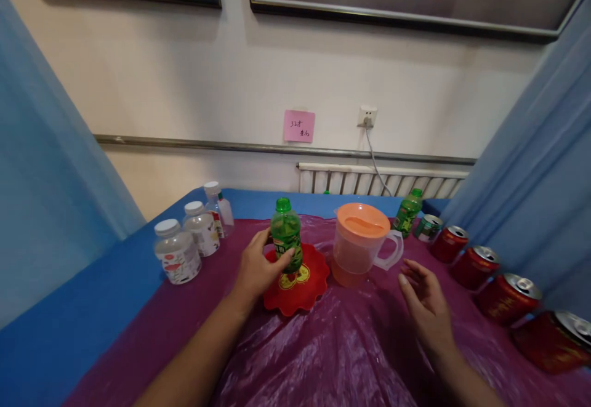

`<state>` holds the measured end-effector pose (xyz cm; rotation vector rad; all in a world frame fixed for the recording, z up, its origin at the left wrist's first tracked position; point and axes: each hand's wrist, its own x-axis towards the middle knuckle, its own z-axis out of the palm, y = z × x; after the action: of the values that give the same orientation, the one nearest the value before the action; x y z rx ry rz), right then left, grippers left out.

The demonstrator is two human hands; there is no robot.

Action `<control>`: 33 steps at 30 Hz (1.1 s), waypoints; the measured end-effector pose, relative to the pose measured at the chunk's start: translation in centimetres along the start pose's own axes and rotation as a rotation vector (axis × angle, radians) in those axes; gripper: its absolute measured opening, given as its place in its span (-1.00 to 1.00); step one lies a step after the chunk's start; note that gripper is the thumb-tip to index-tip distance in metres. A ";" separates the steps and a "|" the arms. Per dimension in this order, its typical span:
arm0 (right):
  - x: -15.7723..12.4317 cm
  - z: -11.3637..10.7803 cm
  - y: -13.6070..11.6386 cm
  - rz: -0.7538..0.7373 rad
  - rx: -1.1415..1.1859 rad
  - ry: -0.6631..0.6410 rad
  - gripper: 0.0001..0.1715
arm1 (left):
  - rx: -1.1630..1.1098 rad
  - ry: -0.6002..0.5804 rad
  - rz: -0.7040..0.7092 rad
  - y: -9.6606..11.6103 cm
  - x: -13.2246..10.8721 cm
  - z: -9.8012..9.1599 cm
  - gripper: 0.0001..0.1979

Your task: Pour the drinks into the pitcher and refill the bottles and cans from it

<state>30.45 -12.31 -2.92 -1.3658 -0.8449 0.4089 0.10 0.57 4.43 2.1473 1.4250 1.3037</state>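
Three white-capped jars (178, 253) well left of our fingers, our left hand (256, 268) with fingers wrapped round the green bottle (286, 241) standing upright on the red plate (298, 284), orange-lidded jug (360, 244) just right of them, our right hand (425, 305) empty, fingers loosely spread above the desk (332, 345), red cans (503, 293) beyond it.

Blue table (69, 308), purple plastic sheet (332, 345) spread over it.

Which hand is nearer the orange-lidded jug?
Right. The right hand hovers open just in front of the jug, near its handle, not touching. The left hand is farther left, gripping the green bottle on the red plate.
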 end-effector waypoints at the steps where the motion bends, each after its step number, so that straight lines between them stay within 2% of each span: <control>1: 0.7 0.2 -0.1 0.013 0.011 -0.010 -0.36 | 0.003 -0.011 0.012 -0.6 0.1 0.6 -0.49; 4: 2.6 0.7 -0.3 0.020 0.041 -0.072 -0.36 | -0.001 -0.051 0.023 -2.6 -0.4 1.7 -0.46; 7: 4.5 1.5 -0.1 0.019 0.077 -0.099 -0.43 | -0.018 -0.102 0.014 -3.9 -1.0 2.0 -0.37; 10: 6.1 2.7 0.1 0.007 0.099 -0.100 -0.48 | -0.026 -0.104 -0.027 -4.7 -1.2 1.9 -0.34; 17: 8.4 5.2 -0.9 -0.024 0.158 -0.093 -0.37 | -0.029 -0.093 -0.032 -5.5 -1.3 1.9 -0.36; 20: 9.9 5.4 -2.9 -0.037 0.125 -0.128 -0.40 | -0.024 -0.108 -0.020 -5.4 -1.6 1.9 -0.37; 24: 12.1 5.2 -7.1 -0.085 0.051 -0.178 -0.42 | -0.028 -0.119 0.030 -5.2 -1.9 1.8 -0.40; 29: 13.8 5.6 -12.6 -0.224 -0.134 -0.269 -0.42 | -0.029 -0.134 0.084 -5.1 -2.2 1.7 -0.36; 33: 14.6 6.6 -15.1 -0.342 -0.245 -0.361 -0.38 | -0.032 -0.133 0.102 -5.1 -2.3 1.7 -0.35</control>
<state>32.01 -0.51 15.65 -1.3546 -1.4409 0.2932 -1.96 1.54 -0.95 2.2661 1.2503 1.1835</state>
